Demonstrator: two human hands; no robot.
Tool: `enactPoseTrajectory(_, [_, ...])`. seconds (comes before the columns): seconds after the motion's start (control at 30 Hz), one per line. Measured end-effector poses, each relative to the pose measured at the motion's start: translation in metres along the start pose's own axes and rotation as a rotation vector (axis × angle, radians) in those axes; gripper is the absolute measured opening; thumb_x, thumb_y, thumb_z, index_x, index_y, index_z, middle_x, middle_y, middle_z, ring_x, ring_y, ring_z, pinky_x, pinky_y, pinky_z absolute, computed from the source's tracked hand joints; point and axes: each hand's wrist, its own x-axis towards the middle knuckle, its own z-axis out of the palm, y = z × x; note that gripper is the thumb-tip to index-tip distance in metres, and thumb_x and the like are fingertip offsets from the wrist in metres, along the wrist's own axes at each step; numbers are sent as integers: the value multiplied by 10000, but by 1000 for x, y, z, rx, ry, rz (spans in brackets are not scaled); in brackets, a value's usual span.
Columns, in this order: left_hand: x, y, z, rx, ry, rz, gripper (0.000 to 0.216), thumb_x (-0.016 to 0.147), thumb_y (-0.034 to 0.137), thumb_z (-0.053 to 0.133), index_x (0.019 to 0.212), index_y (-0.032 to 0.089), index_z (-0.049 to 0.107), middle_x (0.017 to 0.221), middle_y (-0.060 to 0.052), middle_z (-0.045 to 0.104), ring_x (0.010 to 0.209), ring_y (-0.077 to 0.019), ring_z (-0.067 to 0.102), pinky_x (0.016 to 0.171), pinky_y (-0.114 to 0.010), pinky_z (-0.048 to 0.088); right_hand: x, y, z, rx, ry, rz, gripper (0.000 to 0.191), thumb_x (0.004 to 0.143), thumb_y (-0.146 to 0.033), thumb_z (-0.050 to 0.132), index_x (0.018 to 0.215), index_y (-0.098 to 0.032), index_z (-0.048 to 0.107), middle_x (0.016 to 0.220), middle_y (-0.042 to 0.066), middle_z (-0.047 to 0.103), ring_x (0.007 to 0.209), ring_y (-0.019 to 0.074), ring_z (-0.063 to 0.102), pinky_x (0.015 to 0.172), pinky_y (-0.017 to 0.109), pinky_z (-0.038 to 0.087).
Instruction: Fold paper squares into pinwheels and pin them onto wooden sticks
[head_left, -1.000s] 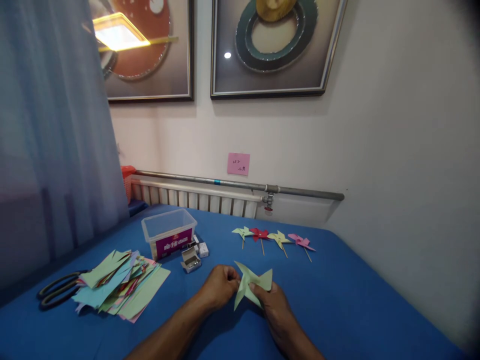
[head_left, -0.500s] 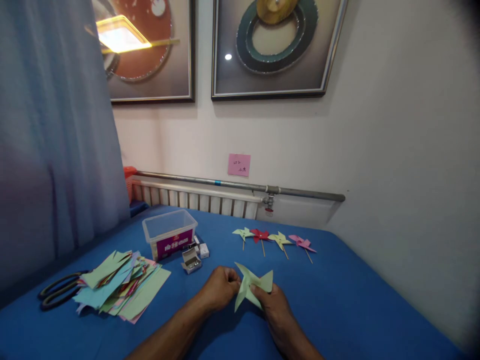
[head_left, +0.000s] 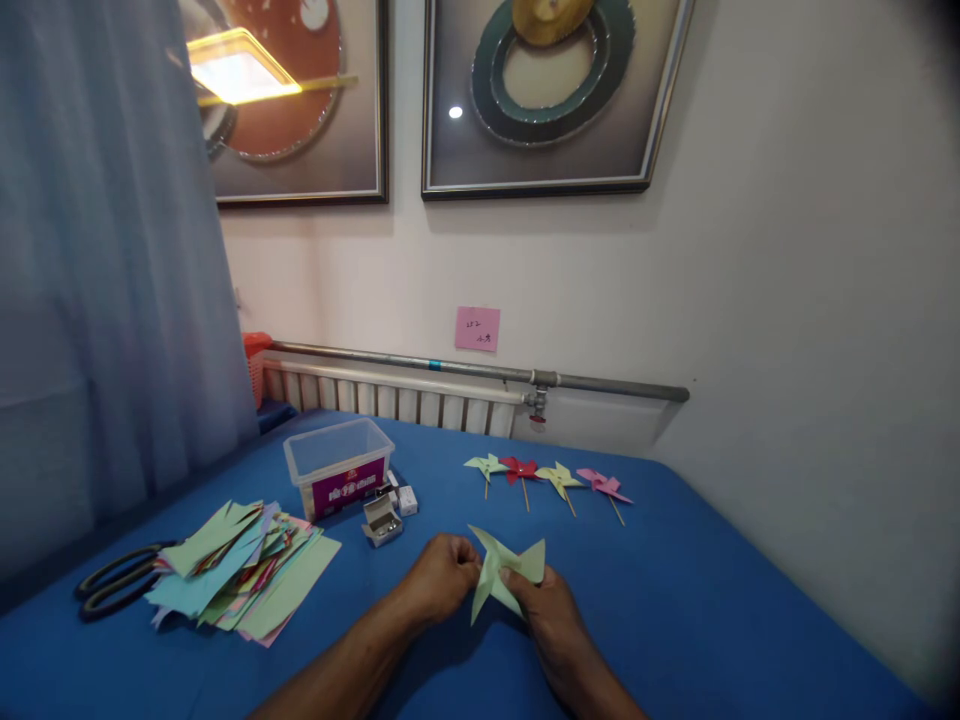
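Observation:
A pale green paper pinwheel (head_left: pixel 501 575) is held low over the blue table (head_left: pixel 712 610). My left hand (head_left: pixel 442 574) pinches its left side with fingers closed. My right hand (head_left: pixel 546 600) grips its lower right part, thumb pressed near the centre. Behind them, several finished pinwheels on sticks (head_left: pixel 547 478) lie in a row: pale green, red, yellow-green and pink.
A stack of coloured paper sheets (head_left: pixel 240 570) lies at the left, with black scissors (head_left: pixel 116 580) beside it. A clear plastic box (head_left: pixel 339 464) and small metal boxes (head_left: pixel 382 520) stand left of my hands. A radiator and pipe (head_left: pixel 480 372) run along the wall.

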Motion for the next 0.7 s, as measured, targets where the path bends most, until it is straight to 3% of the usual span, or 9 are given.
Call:
enactPoseTrajectory(0.27, [1, -2, 4, 17, 13, 3, 79, 715, 183, 531, 665, 175, 590, 545, 40, 506, 511, -105, 409, 506, -235, 279, 3, 4, -1, -43, 42, -19, 516, 602, -509, 861, 949, -145, 747, 790, 77, 771, 753, 283, 712, 715, 359, 561])
enactPoseTrajectory(0.5, [3, -3, 2, -44, -7, 1, 53, 703, 203, 547, 670, 177, 578, 528, 56, 468, 496, -101, 368, 497, -241, 266, 4, 7, 0, 1, 70, -40, 450, 620, -457, 842, 928, -151, 728, 752, 45, 748, 674, 215, 652, 654, 306, 509])
enactPoseTrajectory(0.7, [3, -6, -6, 68, 28, 78, 104, 738, 259, 591, 717, 163, 623, 596, 35, 535, 554, -115, 433, 541, -246, 298, 11, 3, -8, -110, 212, -79, 444, 612, -467, 801, 930, -164, 736, 763, 40, 751, 696, 229, 664, 659, 307, 513])
